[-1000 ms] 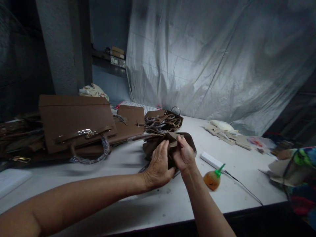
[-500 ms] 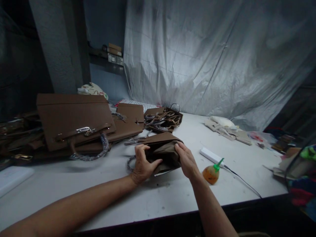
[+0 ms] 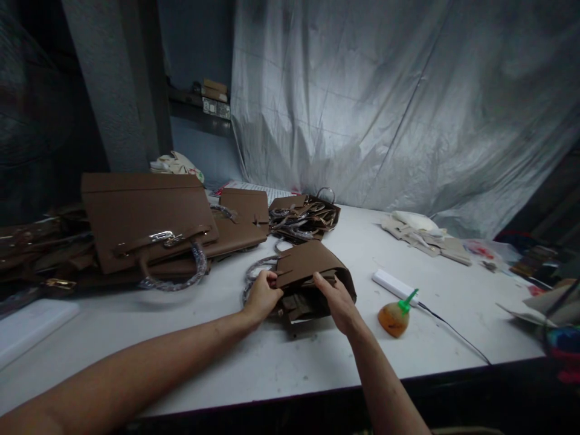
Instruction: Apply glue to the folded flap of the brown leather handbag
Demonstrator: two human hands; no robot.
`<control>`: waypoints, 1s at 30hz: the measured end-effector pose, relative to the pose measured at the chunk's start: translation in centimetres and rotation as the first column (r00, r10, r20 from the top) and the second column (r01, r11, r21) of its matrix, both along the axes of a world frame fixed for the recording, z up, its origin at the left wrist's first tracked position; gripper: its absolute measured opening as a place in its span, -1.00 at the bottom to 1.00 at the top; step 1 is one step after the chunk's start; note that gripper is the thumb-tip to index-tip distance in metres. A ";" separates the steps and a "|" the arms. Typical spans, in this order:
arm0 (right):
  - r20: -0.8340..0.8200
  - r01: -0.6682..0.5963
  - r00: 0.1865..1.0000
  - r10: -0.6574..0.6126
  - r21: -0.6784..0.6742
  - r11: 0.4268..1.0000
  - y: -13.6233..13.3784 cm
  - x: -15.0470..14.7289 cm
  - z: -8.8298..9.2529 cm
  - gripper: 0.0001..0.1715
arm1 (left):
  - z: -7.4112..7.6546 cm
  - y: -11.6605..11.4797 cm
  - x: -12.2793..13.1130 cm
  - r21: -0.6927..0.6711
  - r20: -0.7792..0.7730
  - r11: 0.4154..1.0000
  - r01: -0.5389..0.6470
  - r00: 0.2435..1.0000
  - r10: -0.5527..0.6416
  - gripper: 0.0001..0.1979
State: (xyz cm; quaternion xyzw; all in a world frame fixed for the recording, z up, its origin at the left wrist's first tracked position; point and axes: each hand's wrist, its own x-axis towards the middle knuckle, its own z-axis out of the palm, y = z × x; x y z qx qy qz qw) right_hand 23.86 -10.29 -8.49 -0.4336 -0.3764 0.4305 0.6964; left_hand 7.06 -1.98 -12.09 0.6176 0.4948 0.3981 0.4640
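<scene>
A brown handbag (image 3: 310, 263) lies on the white table in front of me, its flap folded over the opening. Its plastic-wrapped handles (image 3: 256, 269) point to the left. My left hand (image 3: 263, 297) pinches the bag's edge near the handles, fingers closed. On the flap's right part lies my right hand (image 3: 334, 295), thumb on top and the other fingers hidden under or behind the flap. Inside the opening, the dark lining shows only in part. To the right of the bag stands a squat bottle of orange liquid (image 3: 395, 319) with a green nozzle.
More brown handbags (image 3: 149, 211) are piled at the left, with a box of straps and handles (image 3: 308, 217) behind. A white power strip (image 3: 392, 283) trails a black cable. Beige pieces (image 3: 426, 238) lie at the back right; a white slab (image 3: 36, 326) is at the left edge.
The flap has come down over the bag's opening, which was held wide before. My left hand has moved out of the opening to the edge near the handles.
</scene>
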 end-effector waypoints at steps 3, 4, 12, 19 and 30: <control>-0.002 0.010 1.000 -0.010 -0.050 0.999 0.3 -0.8 -0.5 -0.70 | 1.1 -0.1 0.5 -0.079 -0.007 0.991 0.105 0.994 -0.106 -0.78; -0.023 0.014 1.000 -0.015 -0.057 0.998 0.5 -1.2 -0.6 -0.70 | 1.7 -0.2 0.7 -0.097 -0.007 0.983 0.155 0.988 -0.156 -0.83; -0.307 -0.115 0.946 0.109 -0.003 0.993 0.7 -3.6 3.5 -0.52 | 9.3 -0.8 0.8 0.408 -0.379 0.800 0.441 0.878 -0.290 -0.51; -0.399 -0.196 0.876 0.269 0.214 0.957 0.4 -3.8 8.4 -0.64 | 13.7 0.6 1.1 0.773 -0.527 0.257 0.580 0.813 -0.248 -0.10; -0.093 -0.244 0.961 0.259 0.143 0.959 0.0 -3.3 9.2 -0.57 | 11.8 0.5 3.3 0.580 -0.589 0.607 0.543 0.794 -0.147 -0.61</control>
